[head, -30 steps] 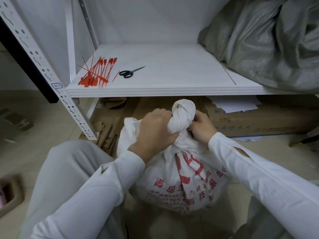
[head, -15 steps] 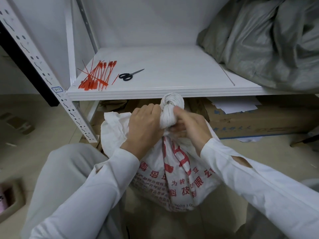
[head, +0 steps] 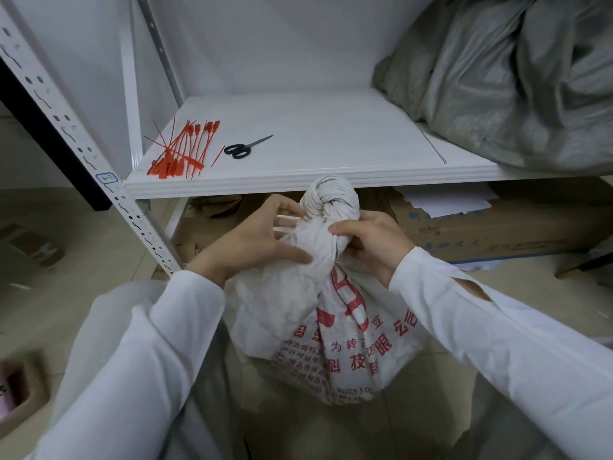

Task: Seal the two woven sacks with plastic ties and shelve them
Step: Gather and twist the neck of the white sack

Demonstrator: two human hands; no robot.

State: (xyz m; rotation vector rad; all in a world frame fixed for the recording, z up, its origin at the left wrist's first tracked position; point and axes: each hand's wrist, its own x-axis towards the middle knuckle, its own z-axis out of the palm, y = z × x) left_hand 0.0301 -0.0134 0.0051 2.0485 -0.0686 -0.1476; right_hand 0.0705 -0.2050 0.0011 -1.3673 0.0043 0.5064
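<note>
A white woven sack (head: 331, 327) with red print stands on the floor between my knees. Its neck is twisted into a bun (head: 331, 200) just below the shelf edge. My right hand (head: 368, 240) grips the neck under the bun from the right. On the left side of the neck, my left hand (head: 258, 240) has thin white strands (head: 287, 225) running taut between its fingers, its thumb lying on the sack. Red plastic ties (head: 180, 154) lie in a loose pile at the shelf's front left. A grey woven sack (head: 514, 81) is slumped on the shelf at the right.
Black scissors (head: 247, 148) lie beside the ties on the white shelf board (head: 315, 127). A perforated upright post (head: 83, 151) slants down at the left. Flattened cardboard boxes (head: 497, 227) fill the space under the shelf.
The sack has turned and its bun has risen closer to the shelf edge. My left hand has loosened from a full grip on the neck; white strands now show between its fingers.
</note>
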